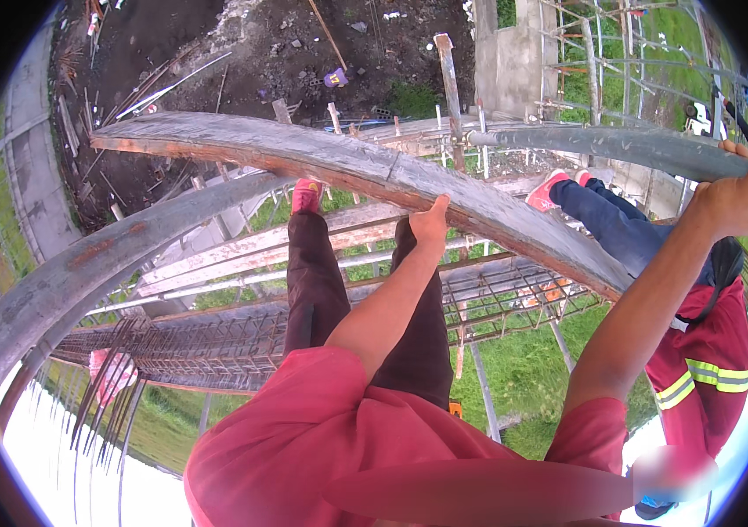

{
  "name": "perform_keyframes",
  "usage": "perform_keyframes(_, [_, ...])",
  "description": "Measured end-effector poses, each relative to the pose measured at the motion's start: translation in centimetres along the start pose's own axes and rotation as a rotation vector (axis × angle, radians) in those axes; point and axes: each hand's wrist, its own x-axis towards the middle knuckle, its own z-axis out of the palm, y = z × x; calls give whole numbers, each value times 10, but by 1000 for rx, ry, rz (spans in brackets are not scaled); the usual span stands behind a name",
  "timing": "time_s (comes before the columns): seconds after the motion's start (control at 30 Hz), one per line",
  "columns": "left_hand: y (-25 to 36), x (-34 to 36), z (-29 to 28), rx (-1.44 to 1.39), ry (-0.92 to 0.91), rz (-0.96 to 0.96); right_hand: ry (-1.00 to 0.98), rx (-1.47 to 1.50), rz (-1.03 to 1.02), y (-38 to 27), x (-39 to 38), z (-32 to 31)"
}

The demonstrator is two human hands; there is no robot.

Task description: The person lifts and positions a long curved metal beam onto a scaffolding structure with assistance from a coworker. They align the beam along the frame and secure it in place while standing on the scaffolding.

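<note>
A long grey wooden plank [339,158] with a reddish-brown edge runs across in front of me, sloping down to the right. My left hand [430,220] is closed on its near edge, the thumb side up against the wood. Far to the right, my right hand [736,195] wraps round a thick grey metal pipe [620,145], which extends leftward to an upright wooden post [450,101]. The plank's lower right end passes behind my right forearm.
A co-worker [699,351] in red with reflective bands is close on my right. Below are a rebar cage [189,356], wooden beams [260,250] and grass. Another thick pipe [84,263] curves along the left. Scaffolding [602,61] rises at the far right. Rubble and dark soil lie far below.
</note>
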Motion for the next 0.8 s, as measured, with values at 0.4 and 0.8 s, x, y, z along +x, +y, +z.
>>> perform_keyframes(0.4, [-48, -19, 30, -69, -79, 112, 24, -1, -83, 3, -6, 3])
perform_keyframes(0.8, [76, 56, -104, -414, -106, 116, 97, -2, -55, -7, -17, 14])
